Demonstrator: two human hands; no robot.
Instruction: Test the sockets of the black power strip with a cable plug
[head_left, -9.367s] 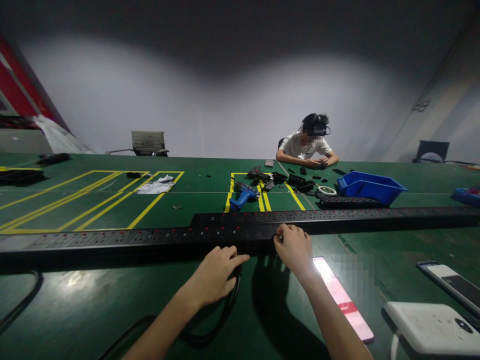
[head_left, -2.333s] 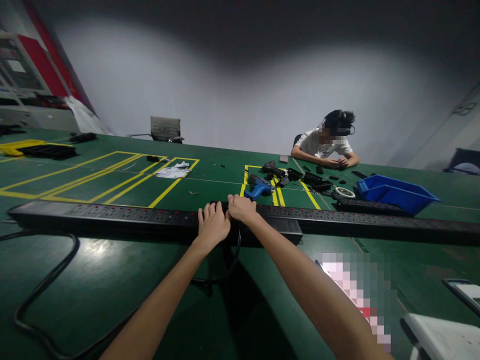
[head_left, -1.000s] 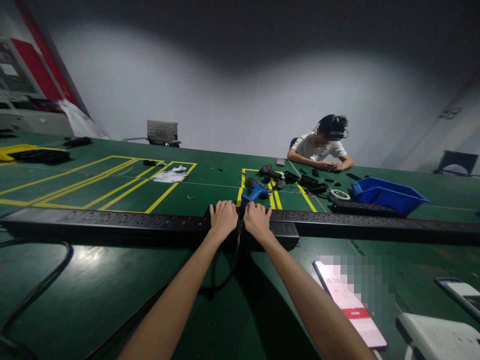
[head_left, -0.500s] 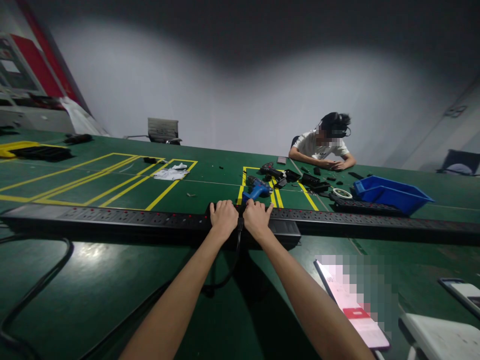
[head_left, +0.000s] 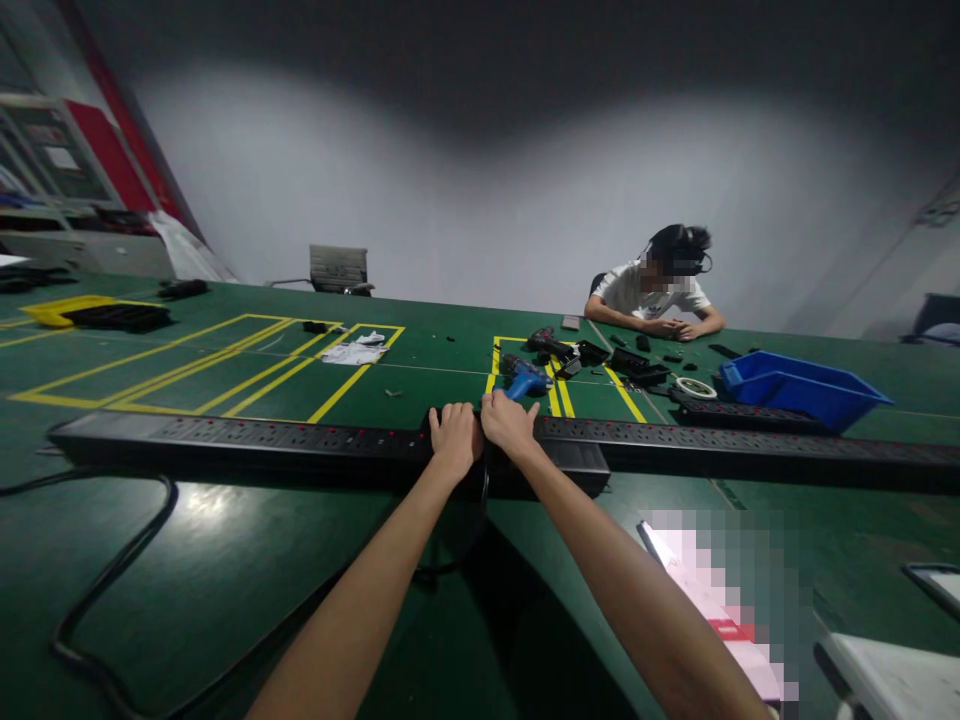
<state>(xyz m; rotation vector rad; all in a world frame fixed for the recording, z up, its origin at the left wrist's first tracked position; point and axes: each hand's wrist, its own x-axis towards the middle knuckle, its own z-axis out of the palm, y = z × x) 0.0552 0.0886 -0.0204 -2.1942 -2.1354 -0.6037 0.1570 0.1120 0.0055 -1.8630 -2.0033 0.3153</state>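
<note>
A long black power strip [head_left: 247, 437] with rows of sockets and small red marks lies across the table before me. My left hand [head_left: 456, 435] is closed over its middle section, fingers curled on the top. Right beside it, my right hand [head_left: 508, 422] is also closed there, thumb out to the side. The two hands nearly touch. Between them a black cable [head_left: 484, 495] hangs down the strip's front side; its upper end is hidden by my fingers. Just beyond my right hand lies a blue cordless drill [head_left: 527, 378].
Behind the strip are a second drill [head_left: 551, 345], black plastic parts [head_left: 637, 368], a white ring [head_left: 696, 388] and a blue bin [head_left: 806, 385]. A co-worker [head_left: 656, 290] sits across the table. A phone [head_left: 705, 590] lies near right; loose cable [head_left: 112, 580] loops at left.
My hands have drawn closer together, covering the cable's upper end that showed between them. The whole view has shifted slightly, with things appearing farther right.
</note>
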